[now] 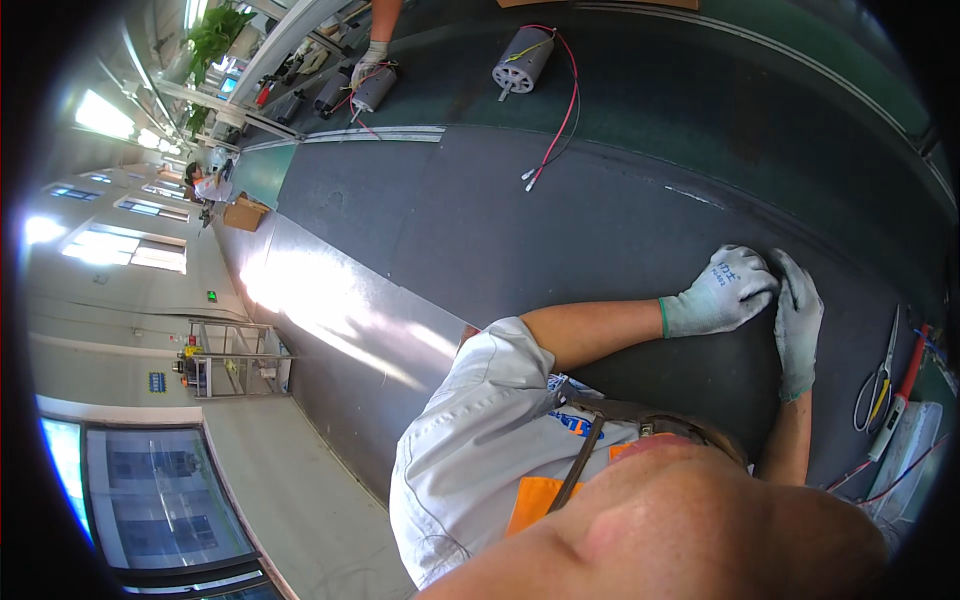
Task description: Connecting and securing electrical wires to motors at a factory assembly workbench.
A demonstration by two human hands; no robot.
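My left hand [722, 290], in a white knit glove with a green cuff, rests on the dark work table [480, 240] with its fingers curled in. Close beside it, fingertips toward it, lies my right hand [798, 325], gloved alike, its fingers bent and pressed together. Whatever the fingers may hold is hidden between the hands. To the right of my right hand are scissors [880, 375] and a soldering iron [905, 395] with a red part. Farther off, a grey cylindrical motor [523, 58] trails red and black wires with terminals toward me.
At the upper left, another person's gloved hand [376, 62] touches a second grey motor [375, 90], near a darker one [333, 95]. A metal rail [375, 133] edges the table there. A cardboard box [243, 213] and a metal rack [235, 360] stand at the left.
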